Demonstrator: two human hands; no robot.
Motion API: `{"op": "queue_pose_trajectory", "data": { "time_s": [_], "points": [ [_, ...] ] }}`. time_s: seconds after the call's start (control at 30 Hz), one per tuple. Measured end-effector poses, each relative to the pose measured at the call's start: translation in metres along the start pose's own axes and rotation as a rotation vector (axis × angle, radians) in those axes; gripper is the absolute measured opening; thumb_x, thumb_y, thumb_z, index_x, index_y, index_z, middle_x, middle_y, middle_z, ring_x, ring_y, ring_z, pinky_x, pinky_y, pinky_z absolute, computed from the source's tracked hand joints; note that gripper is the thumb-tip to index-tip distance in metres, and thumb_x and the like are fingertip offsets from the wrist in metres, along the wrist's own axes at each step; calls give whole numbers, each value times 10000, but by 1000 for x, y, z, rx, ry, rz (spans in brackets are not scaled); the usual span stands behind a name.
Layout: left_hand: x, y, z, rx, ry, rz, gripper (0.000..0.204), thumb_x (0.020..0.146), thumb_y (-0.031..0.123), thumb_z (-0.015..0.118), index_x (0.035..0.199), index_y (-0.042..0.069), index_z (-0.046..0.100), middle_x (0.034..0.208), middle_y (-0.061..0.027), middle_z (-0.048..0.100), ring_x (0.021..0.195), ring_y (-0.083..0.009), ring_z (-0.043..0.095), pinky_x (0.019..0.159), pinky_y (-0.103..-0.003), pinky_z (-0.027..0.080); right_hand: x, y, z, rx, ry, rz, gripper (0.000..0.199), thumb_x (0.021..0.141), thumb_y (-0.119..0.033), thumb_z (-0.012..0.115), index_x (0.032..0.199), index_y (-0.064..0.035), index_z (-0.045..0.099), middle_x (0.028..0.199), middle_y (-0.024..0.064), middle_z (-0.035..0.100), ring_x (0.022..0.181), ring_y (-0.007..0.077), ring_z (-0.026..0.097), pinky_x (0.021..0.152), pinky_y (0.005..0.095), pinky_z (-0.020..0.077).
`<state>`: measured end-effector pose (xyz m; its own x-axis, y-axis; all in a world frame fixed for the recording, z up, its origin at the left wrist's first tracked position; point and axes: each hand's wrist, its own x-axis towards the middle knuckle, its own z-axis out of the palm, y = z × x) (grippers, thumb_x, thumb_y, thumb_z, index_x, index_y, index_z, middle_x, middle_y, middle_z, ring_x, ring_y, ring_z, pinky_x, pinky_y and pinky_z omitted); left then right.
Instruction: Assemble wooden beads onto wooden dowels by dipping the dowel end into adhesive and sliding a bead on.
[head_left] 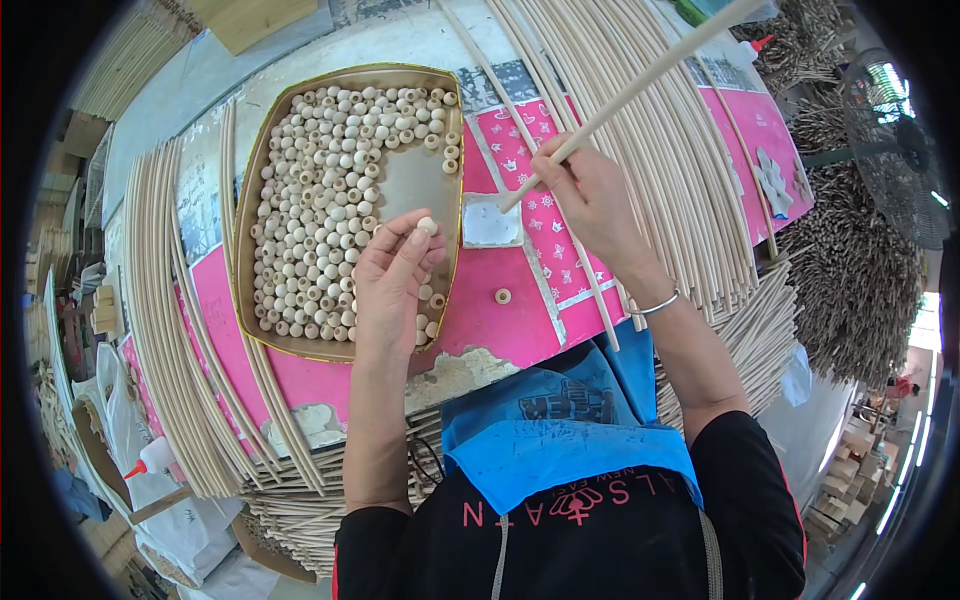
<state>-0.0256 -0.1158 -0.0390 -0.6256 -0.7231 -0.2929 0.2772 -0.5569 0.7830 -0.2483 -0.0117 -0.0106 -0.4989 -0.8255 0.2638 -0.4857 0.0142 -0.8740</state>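
Observation:
Between the thumb and fingers of my left hand (392, 275) is a pale wooden bead (428, 226), held above the right side of a shallow tray (412, 180). Many more round wooden beads (325, 200), several showing a drilled hole, fill most of that tray. My right hand (590, 195) is closed around a long wooden dowel (640, 85), slanting from the upper right. The dowel's lower end points at a small square dish (492, 222) of white stuff, perhaps glue; whether it touches cannot be told. One loose bead (503, 296) lies on the pink table covering nearby.
Rows of long dowels lie at the right (660, 150) and left (175, 330) of the table. A white bottle with a red tip (150, 458) stands at lower left. A fan (895, 150) and bundled sticks (850, 270) are at right. A blue apron (570, 440) covers my lap.

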Motion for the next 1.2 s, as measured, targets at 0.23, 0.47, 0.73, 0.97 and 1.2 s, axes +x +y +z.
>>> {"op": "queue_pose_trajectory", "data": {
  "time_s": [0.23,0.47,0.73,0.97,1.2],
  "points": [
    [2,-2,-1,-7,5,-1,262,972,104,662,1206,-11,633,1052,-73,690,943,-133,667,872,-265,553,2,-9,7,-170,-67,-166,120,978,-103,606,982,16,595,842,135,605,726,254,652,658,362,523],
    [5,3,12,-39,-10,-18,275,971,97,659,1218,-18,624,1098,-101,691,1012,-158,671,913,-283,554,3,-32,-29,223,88,11,169,1033,-123,556,1013,37,604,884,78,635,811,145,683,732,265,589],
    [8,-3,36,-121,-121,-66,317,1029,124,562,1311,-16,591,1130,-105,692,1031,-161,673,928,-292,553,-4,-49,-48,389,143,-80,224,1060,-193,518,1049,19,588,914,97,658,817,172,699,745,286,601],
    [4,-3,48,-106,-158,-89,335,1035,120,545,1336,-23,576,1162,-124,689,1056,-177,675,939,-303,557,-7,-51,-32,482,159,-66,236,1068,-207,501,1054,12,587,928,100,655,817,170,693,749,294,593],
    [0,-3,50,-124,-183,-83,337,1037,113,538,1341,-28,573,1158,-123,690,1058,-180,676,933,-304,561,-13,-39,-29,502,130,2,222,1068,-200,500,1060,9,575,942,95,649,833,168,688,762,297,587]
  ]
}}
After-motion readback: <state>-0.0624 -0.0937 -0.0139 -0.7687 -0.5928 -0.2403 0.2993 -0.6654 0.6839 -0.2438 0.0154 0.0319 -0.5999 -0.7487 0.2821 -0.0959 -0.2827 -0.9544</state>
